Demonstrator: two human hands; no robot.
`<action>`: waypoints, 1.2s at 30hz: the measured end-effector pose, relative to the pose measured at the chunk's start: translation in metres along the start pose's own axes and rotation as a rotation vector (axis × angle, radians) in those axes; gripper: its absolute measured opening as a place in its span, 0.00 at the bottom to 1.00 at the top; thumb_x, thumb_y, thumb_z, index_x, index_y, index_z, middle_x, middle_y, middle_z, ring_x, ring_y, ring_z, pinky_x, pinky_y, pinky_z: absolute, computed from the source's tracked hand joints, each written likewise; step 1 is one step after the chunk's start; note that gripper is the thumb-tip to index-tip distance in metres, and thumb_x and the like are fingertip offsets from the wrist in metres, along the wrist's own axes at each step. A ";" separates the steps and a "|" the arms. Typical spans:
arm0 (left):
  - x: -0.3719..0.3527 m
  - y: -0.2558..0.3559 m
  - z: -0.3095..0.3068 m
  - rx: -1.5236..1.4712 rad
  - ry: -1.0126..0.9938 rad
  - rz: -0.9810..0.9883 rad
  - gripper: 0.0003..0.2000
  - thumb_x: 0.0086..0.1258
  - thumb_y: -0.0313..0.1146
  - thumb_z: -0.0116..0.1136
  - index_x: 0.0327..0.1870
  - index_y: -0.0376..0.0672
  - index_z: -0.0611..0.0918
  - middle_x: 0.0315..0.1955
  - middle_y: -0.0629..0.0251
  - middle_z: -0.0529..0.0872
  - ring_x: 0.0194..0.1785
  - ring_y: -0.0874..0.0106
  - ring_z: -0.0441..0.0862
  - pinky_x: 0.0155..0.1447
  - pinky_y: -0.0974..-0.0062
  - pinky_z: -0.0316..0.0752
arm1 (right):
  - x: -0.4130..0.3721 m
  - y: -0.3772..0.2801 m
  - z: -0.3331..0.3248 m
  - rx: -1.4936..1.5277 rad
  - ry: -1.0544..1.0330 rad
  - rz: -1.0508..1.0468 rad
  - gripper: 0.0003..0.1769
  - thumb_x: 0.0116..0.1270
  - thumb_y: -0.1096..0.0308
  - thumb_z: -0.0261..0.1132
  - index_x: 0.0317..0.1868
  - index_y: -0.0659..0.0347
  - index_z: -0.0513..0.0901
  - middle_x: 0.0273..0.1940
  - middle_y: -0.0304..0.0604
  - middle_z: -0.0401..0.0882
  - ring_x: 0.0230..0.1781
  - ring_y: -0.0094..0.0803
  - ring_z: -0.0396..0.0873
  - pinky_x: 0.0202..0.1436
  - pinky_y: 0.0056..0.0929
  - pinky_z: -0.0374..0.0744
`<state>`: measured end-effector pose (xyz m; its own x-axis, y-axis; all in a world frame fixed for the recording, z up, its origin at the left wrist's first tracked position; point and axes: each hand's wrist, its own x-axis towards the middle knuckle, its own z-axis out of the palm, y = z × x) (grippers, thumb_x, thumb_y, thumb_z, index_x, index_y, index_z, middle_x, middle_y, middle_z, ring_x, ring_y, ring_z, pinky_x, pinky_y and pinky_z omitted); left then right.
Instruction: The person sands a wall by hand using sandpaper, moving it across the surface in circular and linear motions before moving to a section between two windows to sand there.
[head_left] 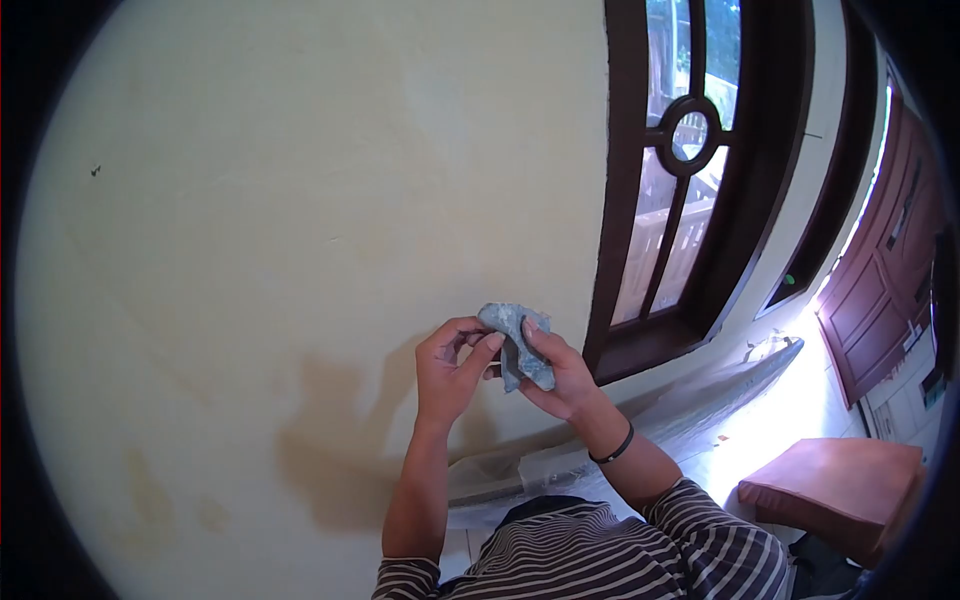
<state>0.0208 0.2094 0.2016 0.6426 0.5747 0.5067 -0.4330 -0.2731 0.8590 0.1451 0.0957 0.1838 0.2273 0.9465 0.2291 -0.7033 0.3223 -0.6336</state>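
A folded, grey-blue piece of sandpaper (512, 330) with whitish dusty marks is held up before the wall, between both hands. My left hand (450, 362) pinches its left edge with curled fingers and thumb. On the other side, my right hand (562, 372) grips it, thumb pressed on the front face and fingers behind, mostly hidden. The sheet bends along a fold and its lower end hangs between the hands. A dark band circles my right wrist.
The cream wall (300, 180) has faint stains and a small dark hole at left. A brown-framed window (690, 180) stands at right. Plastic sheeting (620, 435) covers something along the wall's foot. A brown padded seat (835, 480) and a wooden door (885, 260) are farther right.
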 end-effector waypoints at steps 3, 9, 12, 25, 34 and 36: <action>-0.004 0.007 -0.005 -0.034 0.041 -0.026 0.05 0.73 0.23 0.69 0.45 0.33 0.85 0.37 0.66 0.88 0.42 0.78 0.84 0.51 0.77 0.81 | -0.010 -0.007 -0.008 -0.121 0.023 0.000 0.25 0.84 0.53 0.58 0.64 0.68 0.81 0.55 0.46 0.86 0.58 0.34 0.83 0.64 0.39 0.79; -0.007 0.009 -0.013 0.094 0.011 -0.023 0.04 0.73 0.23 0.68 0.44 0.34 0.85 0.38 0.66 0.89 0.45 0.77 0.85 0.59 0.75 0.78 | -0.021 -0.013 -0.018 -0.125 0.072 -0.125 0.21 0.83 0.58 0.61 0.61 0.70 0.84 0.56 0.44 0.86 0.56 0.31 0.83 0.65 0.36 0.78; -0.009 0.004 -0.006 0.138 0.014 0.035 0.04 0.73 0.23 0.68 0.44 0.34 0.86 0.39 0.66 0.89 0.46 0.77 0.85 0.58 0.75 0.78 | -0.025 -0.013 -0.017 -0.089 0.081 -0.128 0.22 0.83 0.59 0.62 0.63 0.70 0.82 0.56 0.44 0.86 0.56 0.30 0.84 0.64 0.35 0.79; -0.024 -0.004 0.027 0.242 0.239 0.083 0.10 0.72 0.23 0.67 0.53 0.35 0.86 0.44 0.61 0.90 0.51 0.72 0.86 0.60 0.69 0.78 | -0.037 0.017 0.003 -0.189 0.175 -0.185 0.24 0.84 0.57 0.60 0.69 0.67 0.80 0.60 0.43 0.83 0.49 0.24 0.81 0.55 0.29 0.82; -0.042 -0.011 0.033 0.175 0.158 0.176 0.16 0.78 0.27 0.61 0.64 0.36 0.85 0.51 0.58 0.90 0.56 0.69 0.85 0.63 0.69 0.76 | -0.035 0.024 0.019 -0.913 0.330 -0.575 0.18 0.74 0.73 0.69 0.62 0.57 0.89 0.69 0.50 0.76 0.57 0.32 0.81 0.56 0.31 0.82; -0.048 -0.008 0.032 -0.058 0.140 0.009 0.15 0.81 0.29 0.59 0.63 0.35 0.85 0.51 0.58 0.89 0.56 0.70 0.84 0.64 0.71 0.75 | -0.035 0.028 0.014 -1.032 0.278 -0.657 0.20 0.71 0.76 0.71 0.62 0.54 0.89 0.68 0.51 0.76 0.57 0.34 0.81 0.57 0.32 0.82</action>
<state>0.0138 0.1592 0.1731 0.5460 0.6752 0.4959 -0.4766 -0.2364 0.8467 0.1079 0.0717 0.1688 0.5572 0.5330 0.6367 0.4228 0.4779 -0.7700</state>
